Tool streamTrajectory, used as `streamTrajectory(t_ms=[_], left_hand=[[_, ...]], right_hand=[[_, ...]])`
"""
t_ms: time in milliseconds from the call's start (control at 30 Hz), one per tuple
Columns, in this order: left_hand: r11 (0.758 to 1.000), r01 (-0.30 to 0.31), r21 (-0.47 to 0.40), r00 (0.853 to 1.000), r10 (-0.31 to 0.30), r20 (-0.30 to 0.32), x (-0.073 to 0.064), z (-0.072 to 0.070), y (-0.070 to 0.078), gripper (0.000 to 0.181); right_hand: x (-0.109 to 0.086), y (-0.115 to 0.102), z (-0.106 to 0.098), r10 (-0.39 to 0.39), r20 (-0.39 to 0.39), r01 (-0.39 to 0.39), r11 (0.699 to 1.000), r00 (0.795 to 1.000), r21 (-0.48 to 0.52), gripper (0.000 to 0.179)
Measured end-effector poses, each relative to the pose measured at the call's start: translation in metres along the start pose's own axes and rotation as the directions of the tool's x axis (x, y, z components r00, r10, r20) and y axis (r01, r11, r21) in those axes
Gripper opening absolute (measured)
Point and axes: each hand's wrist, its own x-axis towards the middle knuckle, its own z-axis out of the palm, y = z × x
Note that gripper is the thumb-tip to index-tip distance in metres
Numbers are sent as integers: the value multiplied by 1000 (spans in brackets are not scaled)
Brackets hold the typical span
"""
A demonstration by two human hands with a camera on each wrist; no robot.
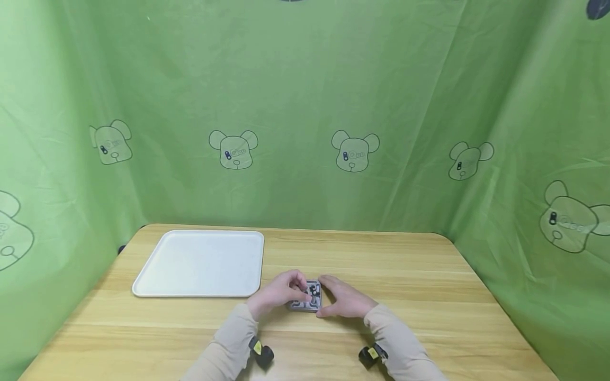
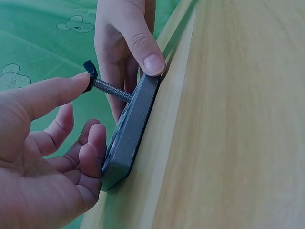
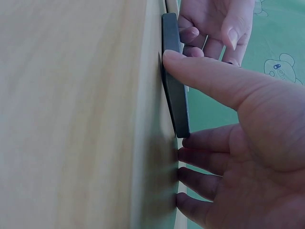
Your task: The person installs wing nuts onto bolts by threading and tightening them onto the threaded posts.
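A small, flat, dark-sided square block (image 1: 299, 307) with a grooved, patterned top lies on the table between the hands. From its top a black-headed wing screw (image 2: 112, 89) sticks up, much of its thread showing in the left wrist view. My left hand (image 1: 280, 292) is over the block's left half; its extended thumb touches the screw's winged head, while the other fingers curl loosely below, apart from the screw. My right hand (image 1: 349, 299) holds the block's right side, thumb (image 3: 174, 55) on the near edge and fingers toward the far edge.
A white rectangular tray (image 1: 200, 263) lies at the back left of the wooden table (image 1: 410, 264). Green curtains (image 1: 295, 106) printed with bear heads hang behind and on both sides. A black wrist camera (image 1: 264, 357) hangs under each forearm.
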Motion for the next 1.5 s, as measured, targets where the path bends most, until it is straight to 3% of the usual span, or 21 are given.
streamTrajectory(t_ms=[267, 800, 1500], left_hand=[[999, -22, 28, 1000, 22, 22, 0, 0, 0, 23], [1000, -19, 19, 999, 18, 44, 1, 1, -1, 28], [995, -36, 96, 999, 36, -5, 1, 11, 3, 20]], right_hand=[[-1, -1, 0, -3, 2, 3, 1000, 1000, 10, 100], [-2, -1, -1, -32, 0, 32, 999, 999, -2, 101], [-2, 0, -1, -16, 1, 16, 1000, 1000, -3, 100]])
